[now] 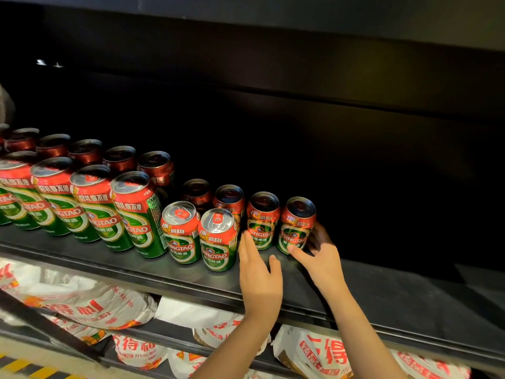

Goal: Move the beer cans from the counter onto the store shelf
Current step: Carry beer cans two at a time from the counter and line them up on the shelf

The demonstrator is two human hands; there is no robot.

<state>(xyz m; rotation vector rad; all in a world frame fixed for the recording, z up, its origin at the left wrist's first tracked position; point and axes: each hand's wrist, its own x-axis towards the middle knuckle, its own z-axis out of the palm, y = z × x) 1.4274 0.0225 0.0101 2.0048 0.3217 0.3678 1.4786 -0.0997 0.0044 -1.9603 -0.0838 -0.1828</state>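
Dark store shelf (355, 291) in front of me, black back wall, most of its right half in shadow. Far left: tall green-and-red beer cans (90, 203) in a front row, upright, packed side by side, with a second row of tall cans (84, 151) behind them, mostly dark tops showing. Right of those, the short cans start — two at the front edge, short can one (180, 233) and short can two (218, 242), touching each other. Behind them two more short cans (213, 196), dim, labels hard to read. Next right, a short can (261, 222) set a bit further back, then the last short can (296, 228) at the end of the line, both upright on the shelf.

My left hand (259, 274) sits just in front of the short can second from the end — fingers straight and relaxed, tips at its lower left side, thumb out, gripping nothing. My right hand (322, 255) is at the last short can, thumb tip touching its base at the front, the other fingers curved round its right side; loose contact rather than a firm grasp.

Lower shelf (169, 335) below holds white bags with red print (90, 307), lying flat. Bottom left corner: floor with yellow-black stripe (19, 367).
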